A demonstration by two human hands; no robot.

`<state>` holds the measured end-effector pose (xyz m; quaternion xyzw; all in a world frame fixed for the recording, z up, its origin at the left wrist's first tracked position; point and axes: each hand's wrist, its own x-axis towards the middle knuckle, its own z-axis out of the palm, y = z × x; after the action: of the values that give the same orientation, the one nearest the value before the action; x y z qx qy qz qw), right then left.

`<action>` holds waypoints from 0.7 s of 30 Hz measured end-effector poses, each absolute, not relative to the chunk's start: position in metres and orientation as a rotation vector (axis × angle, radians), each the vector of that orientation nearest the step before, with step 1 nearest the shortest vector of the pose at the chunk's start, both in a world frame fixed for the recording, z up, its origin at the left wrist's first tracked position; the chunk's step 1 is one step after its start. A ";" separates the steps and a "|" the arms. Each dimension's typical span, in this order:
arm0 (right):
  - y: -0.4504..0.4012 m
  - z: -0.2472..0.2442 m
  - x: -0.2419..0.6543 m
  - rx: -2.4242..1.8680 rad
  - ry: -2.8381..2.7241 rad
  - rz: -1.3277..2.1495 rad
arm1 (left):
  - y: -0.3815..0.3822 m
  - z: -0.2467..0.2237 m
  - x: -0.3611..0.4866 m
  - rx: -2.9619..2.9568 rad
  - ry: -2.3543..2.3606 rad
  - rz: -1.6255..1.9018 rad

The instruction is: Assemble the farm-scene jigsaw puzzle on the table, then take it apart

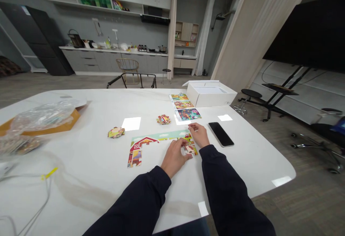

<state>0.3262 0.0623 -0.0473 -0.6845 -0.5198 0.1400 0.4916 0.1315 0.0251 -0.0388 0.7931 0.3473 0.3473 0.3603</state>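
Puzzle piece (190,150) sits under your left hand (174,157), fingers (183,142) pressed on it at the right end of the farm jigsaw (151,143) on the bench (237,166) — your right hand (199,135) lies open just beyond, holding nothing. Farther off lie a phone (221,134) and picture cards (185,106).

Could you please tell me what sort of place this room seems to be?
It looks like a shared office or studio with a kitchenette, though I can't be certain. A kitchen counter with cabinets runs along the back wall, a large black display screen stands at the right, and a wheeled office chair sits nearby.
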 end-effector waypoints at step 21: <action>0.063 -0.053 0.328 -1.730 -1.378 0.381 | 0.025 -0.032 0.136 2.523 0.789 0.814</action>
<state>0.3283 0.0629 -0.0532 -0.6944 -0.5532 0.1531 0.4340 0.1358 0.0246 -0.0321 0.8961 0.2804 0.2891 0.1868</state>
